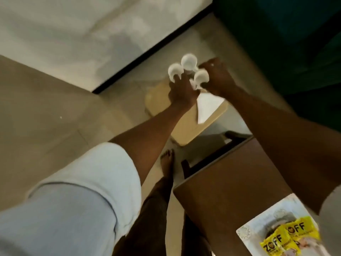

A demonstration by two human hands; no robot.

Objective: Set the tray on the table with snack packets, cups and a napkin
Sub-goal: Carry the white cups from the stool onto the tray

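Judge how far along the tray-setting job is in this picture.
Done: two yellow snack packets lie on the tray on the brown table. In hand: the left hand and right hand hold three white cups away from the table. Left: the cups and the napkin, lying on a cream board, are not yet on the tray.

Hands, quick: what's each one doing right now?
Left hand: closed, holding the white cups.
Right hand: closed, gripping the same white cups from the other side.

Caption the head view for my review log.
Left hand and right hand hold three white cups above a napkin; snack packets lie on the tray.
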